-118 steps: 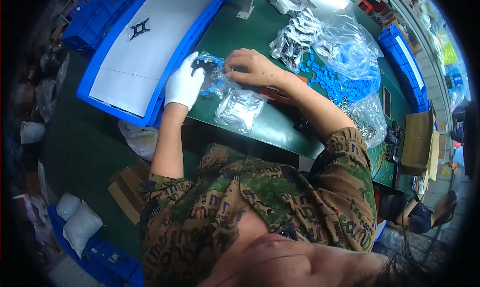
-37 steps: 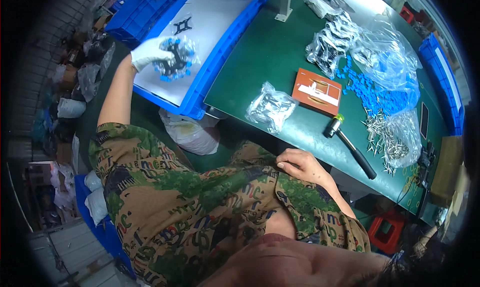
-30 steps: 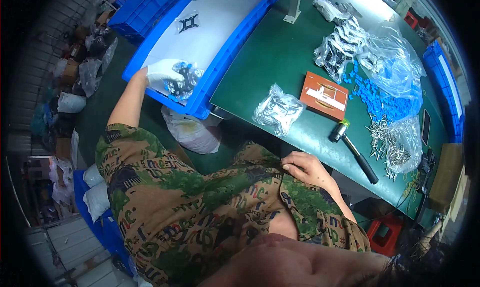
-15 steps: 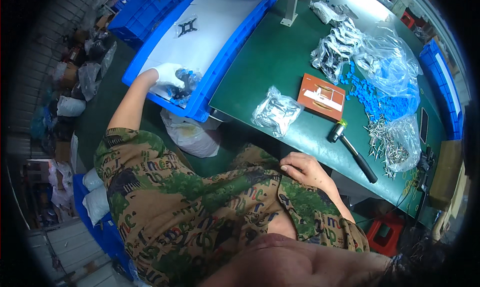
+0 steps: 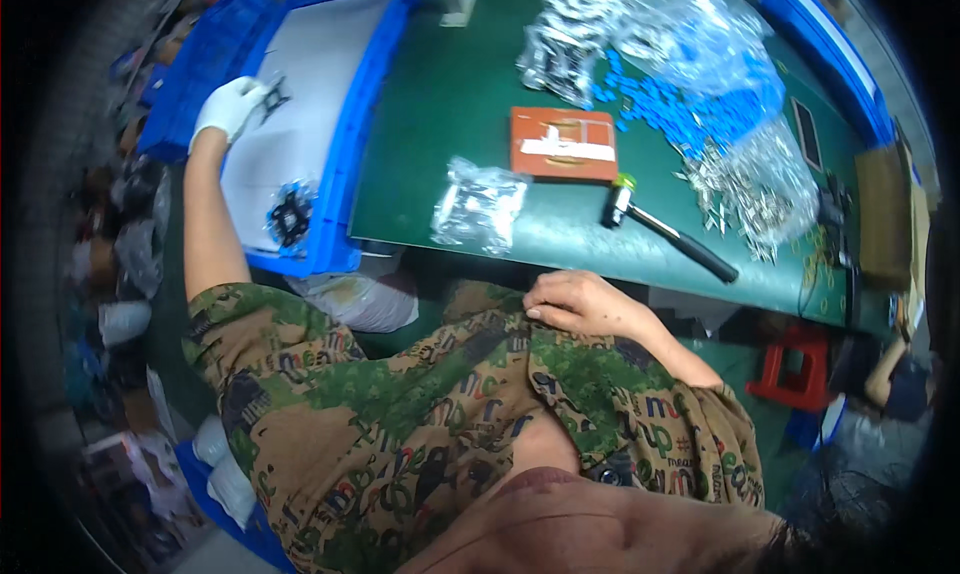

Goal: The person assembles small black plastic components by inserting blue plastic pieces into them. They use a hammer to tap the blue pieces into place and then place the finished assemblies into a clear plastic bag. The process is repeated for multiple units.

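My left hand [image 5: 232, 109], in a white glove, reaches into the blue crate [image 5: 340, 189] lined with white sheet. Its fingers are closed at the edge of a black four-armed bracket [image 5: 272, 100] in a clear bag; motion blurs the fingertips. Closer to me in the same crate lies a second bagged black part [image 5: 290, 217], with bits of blue around it. My right hand [image 5: 575, 302] is bare and rests against my shirt at the waist, its fingers curled together with nothing visible in them.
The green table [image 5: 440, 104] carries a bagged silver part [image 5: 480, 206], a brown box [image 5: 563, 144], a black-handled hammer [image 5: 675, 236], blue pieces [image 5: 680, 114], metal pins [image 5: 725, 189] and a phone [image 5: 806, 134]. A red stool [image 5: 790, 369] stands below.
My left hand has left the near bagged part and moved to the bracket farther up the crate. The whole view has shifted and turned. My right hand stays at the waist.
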Tool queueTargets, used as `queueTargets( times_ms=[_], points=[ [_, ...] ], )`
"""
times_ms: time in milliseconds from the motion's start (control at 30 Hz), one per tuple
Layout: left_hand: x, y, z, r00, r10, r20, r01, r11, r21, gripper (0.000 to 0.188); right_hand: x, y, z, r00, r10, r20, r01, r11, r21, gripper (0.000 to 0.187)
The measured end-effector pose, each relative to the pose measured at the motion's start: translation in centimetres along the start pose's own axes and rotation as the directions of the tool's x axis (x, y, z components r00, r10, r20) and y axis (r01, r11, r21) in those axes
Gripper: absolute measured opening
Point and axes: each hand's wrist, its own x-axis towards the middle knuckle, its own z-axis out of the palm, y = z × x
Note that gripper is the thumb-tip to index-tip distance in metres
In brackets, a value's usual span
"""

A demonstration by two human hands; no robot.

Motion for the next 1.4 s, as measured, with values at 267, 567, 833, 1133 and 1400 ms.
queueTargets(
  times_ms=[267, 567, 833, 1133, 1400],
  points=[
    [-13.3, 20.7, 6.4, 0.897, 0.441, 0.04, -0.432, 0.891, -0.135, 0.03, -1.3, -0.5, -0.9, 0.984, 0.12, -0.128, -0.11, 0.99, 0.084, 0.019],
    [-17.1, 19.7, 19.1, 0.989, 0.119, 0.089, -0.074, 0.914, -0.399, 0.038, 1.0, -1.1, -1.7, 0.979, 0.102, -0.176, -0.129, 0.98, -0.148, 0.019],
    [-17.7, 18.1, 19.6, 0.978, -0.043, -0.205, -0.069, 0.857, -0.51, 0.018, 1.6, 0.0, -2.3, 0.959, 0.051, -0.279, -0.116, 0.969, -0.218, 0.019],
    [-17.3, 18.7, 19.5, 0.995, 0.03, 0.092, 0.006, 0.93, -0.368, 0.042, 2.8, -0.2, -2.4, 0.928, 0.092, -0.36, -0.199, 0.941, -0.273, 0.019],
    [-19.7, 18.7, 20.1, 0.993, -0.091, 0.079, 0.096, 0.205, -0.974, 0.012, 3.7, 0.3, -0.6, 0.789, 0.491, -0.368, -0.313, 0.838, 0.448, 0.036]
  ],
)
